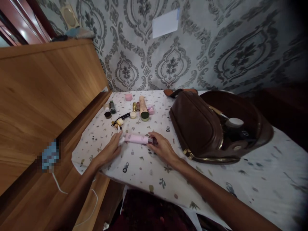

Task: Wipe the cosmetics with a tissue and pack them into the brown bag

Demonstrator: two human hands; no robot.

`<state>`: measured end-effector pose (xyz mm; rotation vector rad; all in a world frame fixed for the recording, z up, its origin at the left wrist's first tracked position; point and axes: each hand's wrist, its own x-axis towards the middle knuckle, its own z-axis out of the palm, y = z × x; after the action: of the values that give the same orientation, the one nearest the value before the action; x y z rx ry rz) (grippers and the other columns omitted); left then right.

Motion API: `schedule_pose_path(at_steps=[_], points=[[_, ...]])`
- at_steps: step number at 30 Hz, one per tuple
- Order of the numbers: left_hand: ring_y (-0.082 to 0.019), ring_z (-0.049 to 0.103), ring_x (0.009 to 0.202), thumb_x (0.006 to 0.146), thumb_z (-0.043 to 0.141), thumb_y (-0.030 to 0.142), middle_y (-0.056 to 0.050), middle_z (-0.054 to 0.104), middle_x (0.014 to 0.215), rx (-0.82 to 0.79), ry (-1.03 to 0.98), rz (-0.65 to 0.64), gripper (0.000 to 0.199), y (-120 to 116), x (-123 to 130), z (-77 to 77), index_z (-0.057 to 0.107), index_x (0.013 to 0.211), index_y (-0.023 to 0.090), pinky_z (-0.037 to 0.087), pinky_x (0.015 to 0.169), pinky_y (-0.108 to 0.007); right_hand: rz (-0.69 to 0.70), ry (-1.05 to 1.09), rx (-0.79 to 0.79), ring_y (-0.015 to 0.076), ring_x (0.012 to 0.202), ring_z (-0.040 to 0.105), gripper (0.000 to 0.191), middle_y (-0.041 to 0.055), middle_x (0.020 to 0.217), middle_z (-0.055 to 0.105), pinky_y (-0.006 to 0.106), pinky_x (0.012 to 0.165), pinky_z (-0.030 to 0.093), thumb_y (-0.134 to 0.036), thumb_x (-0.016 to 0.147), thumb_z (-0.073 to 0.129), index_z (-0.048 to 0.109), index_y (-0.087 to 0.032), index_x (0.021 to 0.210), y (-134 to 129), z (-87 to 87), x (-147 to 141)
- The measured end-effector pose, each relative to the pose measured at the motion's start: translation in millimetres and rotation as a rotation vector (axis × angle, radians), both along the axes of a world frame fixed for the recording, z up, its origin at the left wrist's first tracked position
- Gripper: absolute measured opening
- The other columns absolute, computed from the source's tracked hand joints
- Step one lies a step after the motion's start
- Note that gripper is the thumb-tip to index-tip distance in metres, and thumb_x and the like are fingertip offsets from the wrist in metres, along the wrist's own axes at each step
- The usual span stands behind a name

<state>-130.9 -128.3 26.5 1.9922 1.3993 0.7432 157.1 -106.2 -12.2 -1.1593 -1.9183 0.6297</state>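
Note:
A pale pink cosmetic tube with a shiny silver cap lies across the space between my hands, low over the patterned cloth. My right hand grips it at the cap end, thumb and fingers closed around it. At the other end, my left hand pinches a thin white piece like a tissue, which touches or nearly touches the tube. Just beyond that hand lie small gold-and-black items and a black stick-shaped cosmetic. A beige tube stands behind, near a round dark-green-lidded jar.
An open brown leather bag with a white-capped item inside stands at right. Small bottles and a pink jar sit further back. A wooden panel borders the left side; a white cable hangs there.

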Motion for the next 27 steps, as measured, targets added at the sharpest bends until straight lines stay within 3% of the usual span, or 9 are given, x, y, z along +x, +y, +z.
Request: schedule_pose_path(at_steps=[4, 6, 9, 13, 17, 21, 27], points=[[-0.027, 0.046, 0.135, 0.09, 0.052, 0.029, -0.011, 0.053, 0.143, 0.014, 0.12, 0.085, 0.052, -12, 4, 5.9, 0.045, 0.141, 0.021, 0.032, 0.116, -0.041, -0.018, 0.066, -0.035, 0.0162, 0.079, 0.062, 0.027, 0.0062, 0.104, 0.059, 0.034, 0.077, 0.054, -0.017, 0.079, 0.067, 0.06, -0.019, 0.105, 0, 0.1, 1], [-0.026, 0.058, 0.118, 0.093, 0.048, 0.028, -0.01, 0.063, 0.127, 0.023, 0.178, 0.107, 0.044, -13, 16, 12.8, 0.048, 0.136, 0.021, 0.042, 0.106, -0.04, -0.011, 0.087, -0.047, 0.0143, 0.075, 0.061, 0.022, 0.0061, 0.105, 0.057, 0.033, 0.076, 0.055, -0.016, 0.078, 0.068, 0.06, -0.018, 0.098, -1, 1.3, 2], [-0.023, 0.062, 0.102, 0.094, 0.051, 0.03, -0.008, 0.065, 0.112, 0.137, 0.128, 0.116, 0.032, -10, 46, 20.3, 0.055, 0.124, 0.021, 0.047, 0.095, -0.035, -0.003, 0.11, -0.05, 0.0139, 0.076, 0.061, 0.019, 0.005, 0.103, 0.057, 0.032, 0.077, 0.054, -0.013, 0.077, 0.067, 0.061, -0.019, 0.095, -2, 3.3, 1], [-0.021, 0.058, 0.104, 0.093, 0.054, 0.027, -0.009, 0.056, 0.116, 0.317, 0.039, -0.029, 0.024, -3, 94, 18.4, 0.06, 0.116, 0.02, 0.048, 0.093, -0.031, 0.007, 0.118, -0.03, 0.0151, 0.077, 0.059, 0.019, 0.003, 0.096, 0.056, 0.031, 0.075, 0.052, -0.012, 0.075, 0.067, 0.06, -0.019, 0.091, -1, 4.0, 1], [-0.02, 0.055, 0.099, 0.094, 0.049, 0.022, -0.007, 0.054, 0.107, 0.333, 0.091, -0.164, 0.018, 4, 126, 13.2, 0.061, 0.108, 0.019, 0.048, 0.089, -0.033, 0.025, 0.104, 0.019, 0.019, 0.087, 0.059, 0.02, 0.003, 0.093, 0.057, 0.031, 0.078, 0.05, -0.007, 0.071, 0.063, 0.058, -0.02, 0.087, 0, 2.2, 2], [-0.02, 0.055, 0.095, 0.096, 0.047, 0.022, -0.005, 0.054, 0.099, 0.282, 0.135, -0.149, 0.013, 9, 129, 14.2, 0.06, 0.096, 0.019, 0.047, 0.085, -0.032, 0.033, 0.097, 0.009, 0.0184, 0.084, 0.058, 0.021, 0.0035, 0.094, 0.057, 0.031, 0.075, 0.049, -0.008, 0.072, 0.063, 0.057, -0.019, 0.088, 0, 0.8, 3], [-0.018, 0.053, 0.089, 0.095, 0.05, 0.021, -0.003, 0.052, 0.092, 0.275, 0.165, -0.021, 0.013, 19, 101, 11.6, 0.057, 0.083, 0.019, 0.046, 0.082, -0.031, 0.052, 0.124, 0.001, 0.0171, 0.078, 0.057, 0.018, 0.0022, 0.089, 0.056, 0.029, 0.072, 0.049, -0.014, 0.075, 0.07, 0.057, -0.021, 0.085, 0, 1.0, 2]])
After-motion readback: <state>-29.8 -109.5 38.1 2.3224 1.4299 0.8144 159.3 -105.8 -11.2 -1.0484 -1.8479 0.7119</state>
